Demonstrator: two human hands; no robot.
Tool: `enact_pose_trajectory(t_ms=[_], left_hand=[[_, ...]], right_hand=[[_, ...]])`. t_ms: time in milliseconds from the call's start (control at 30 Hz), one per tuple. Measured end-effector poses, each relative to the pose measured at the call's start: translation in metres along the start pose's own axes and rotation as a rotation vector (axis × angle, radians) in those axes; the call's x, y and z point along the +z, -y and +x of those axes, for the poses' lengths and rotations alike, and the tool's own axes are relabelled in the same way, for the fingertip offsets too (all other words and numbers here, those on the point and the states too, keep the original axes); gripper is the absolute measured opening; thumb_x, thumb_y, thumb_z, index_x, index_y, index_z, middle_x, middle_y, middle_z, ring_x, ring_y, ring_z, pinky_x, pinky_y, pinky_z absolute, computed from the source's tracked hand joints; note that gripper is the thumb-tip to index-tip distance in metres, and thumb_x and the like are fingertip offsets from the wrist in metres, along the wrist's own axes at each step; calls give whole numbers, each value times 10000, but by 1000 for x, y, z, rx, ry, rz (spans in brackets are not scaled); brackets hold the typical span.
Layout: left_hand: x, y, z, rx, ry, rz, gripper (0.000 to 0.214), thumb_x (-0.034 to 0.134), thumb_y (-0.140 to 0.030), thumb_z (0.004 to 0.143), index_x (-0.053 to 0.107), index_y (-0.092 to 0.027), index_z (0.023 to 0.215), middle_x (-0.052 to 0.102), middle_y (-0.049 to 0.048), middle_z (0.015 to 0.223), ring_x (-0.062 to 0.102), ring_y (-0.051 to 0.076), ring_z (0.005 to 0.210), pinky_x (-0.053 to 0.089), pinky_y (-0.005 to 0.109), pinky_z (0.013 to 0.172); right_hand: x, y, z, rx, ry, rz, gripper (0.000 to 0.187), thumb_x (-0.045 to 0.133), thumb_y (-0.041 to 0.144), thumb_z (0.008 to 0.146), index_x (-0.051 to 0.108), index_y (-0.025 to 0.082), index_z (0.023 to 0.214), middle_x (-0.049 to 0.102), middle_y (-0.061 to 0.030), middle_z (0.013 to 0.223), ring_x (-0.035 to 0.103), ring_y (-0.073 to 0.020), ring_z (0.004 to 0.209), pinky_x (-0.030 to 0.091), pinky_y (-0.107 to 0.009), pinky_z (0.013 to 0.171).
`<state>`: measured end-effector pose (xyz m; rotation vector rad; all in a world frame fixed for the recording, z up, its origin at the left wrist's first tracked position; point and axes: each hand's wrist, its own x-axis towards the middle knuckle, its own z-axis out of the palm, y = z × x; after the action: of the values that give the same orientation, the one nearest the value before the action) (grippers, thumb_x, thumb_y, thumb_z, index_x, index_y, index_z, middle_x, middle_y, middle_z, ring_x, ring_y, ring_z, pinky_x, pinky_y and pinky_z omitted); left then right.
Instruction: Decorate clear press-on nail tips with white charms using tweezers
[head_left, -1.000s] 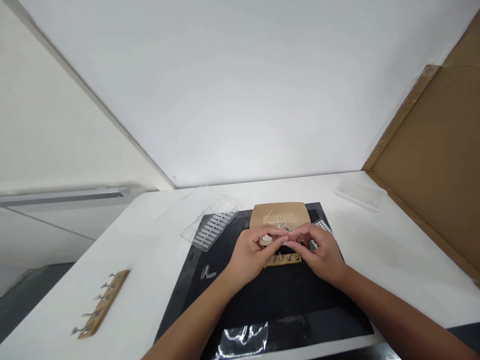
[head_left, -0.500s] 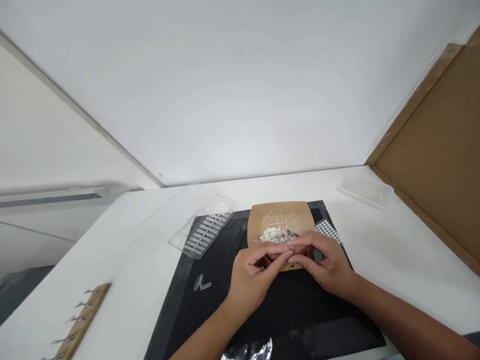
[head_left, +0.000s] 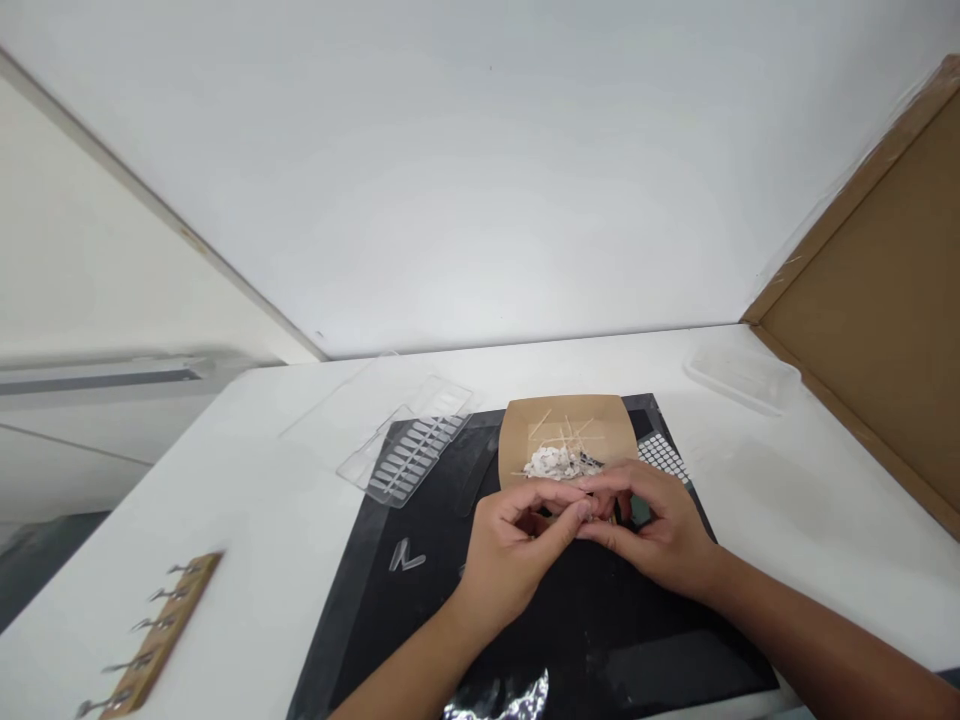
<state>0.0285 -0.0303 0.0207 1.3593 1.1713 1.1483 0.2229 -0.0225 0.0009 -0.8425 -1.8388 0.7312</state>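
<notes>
Touching above the black mat (head_left: 585, 620): my left hand (head_left: 506, 545) and right hand (head_left: 667, 530). Whether they grip anything, I cannot tell.

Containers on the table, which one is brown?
The middle tray, holding sticks and white scraps; the case at left and the box at right are clear.

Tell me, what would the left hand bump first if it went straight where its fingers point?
The right hand, most likely: the left hand points across at it, very near or touching; depth there is hard to judge.
</notes>
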Motion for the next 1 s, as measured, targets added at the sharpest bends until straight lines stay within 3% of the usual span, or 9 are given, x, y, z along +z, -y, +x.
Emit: enact_pose_trajectory(t_ms=[233, 500, 667, 800, 1000], left_hand=[[1, 4, -1, -40, 21, -44, 224, 837, -393, 808, 844, -170, 828, 786, 75, 715, 629, 130, 528, 412, 158, 378], [0, 2, -1, -105, 60, -133, 313, 851, -459, 798, 852, -156, 880, 753, 53, 656, 497, 69, 406, 418, 162, 352], [-2, 3, -1, -112, 104, -169, 350, 862, -464, 787, 863, -162, 964, 794, 82, 749, 545, 86, 437, 444, 175, 362], [-2, 5, 0, -143, 120, -176, 287, 903, -395, 722, 875, -187, 918, 814, 88, 789, 595, 111, 479, 442, 175, 357], [-2, 4, 2, -158, 172, -242, 181, 891, -318, 731, 893, -230, 890, 806, 71, 758, 522, 73, 433, 418, 172, 363]], right_hand=[[-1, -2, 3, -196, -70, -70, 321, 840, 259, 919, 743, 256, 1225, 748, -18, 889, 692, -143, 742, 599, -265, 676], [-5, -4, 5, -307, -85, -159, 362, 810, 262, 947, 732, 267, 1300, 747, -19, 849, 700, -150, 725, 596, -267, 656], [-10, -7, 3, -384, -77, -308, 461, 802, 247, 954, 686, 313, 1395, 746, 2, 846, 693, -145, 712, 563, -267, 644], [-15, -8, 0, -424, -42, -417, 479, 787, 256, 971, 661, 325, 1428, 725, 10, 823, 671, -145, 701, 529, -282, 633], [-14, -1, 3, -391, -62, -289, 437, 817, 276, 949, 700, 294, 1369, 721, 4, 819, 669, -142, 688, 543, -279, 621]])
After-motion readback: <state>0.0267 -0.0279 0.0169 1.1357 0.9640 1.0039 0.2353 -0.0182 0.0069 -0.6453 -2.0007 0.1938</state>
